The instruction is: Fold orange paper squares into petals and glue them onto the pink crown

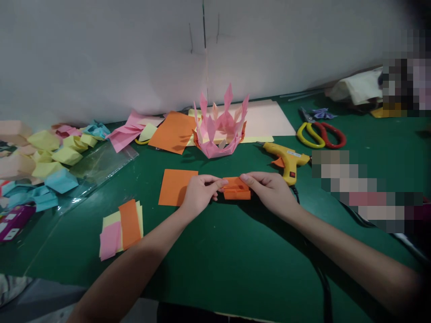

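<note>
Between my two hands is a small folded piece of orange paper, creased lengthwise. My left hand pinches its left end between thumb and fingers. At the right end, my right hand grips its upper edge with the thumb on top. A flat orange paper square lies on the green table, partly behind my left hand. Just beyond the hands stands a pink folded-paper crown with upright points and some orange at its sides.
Right of the crown lie a yellow glue gun with its cable and red-and-yellow scissors. Paper strips sit near my left forearm. Folded paper pieces and a clear plastic bag are at left. Paper sheets lie by the wall.
</note>
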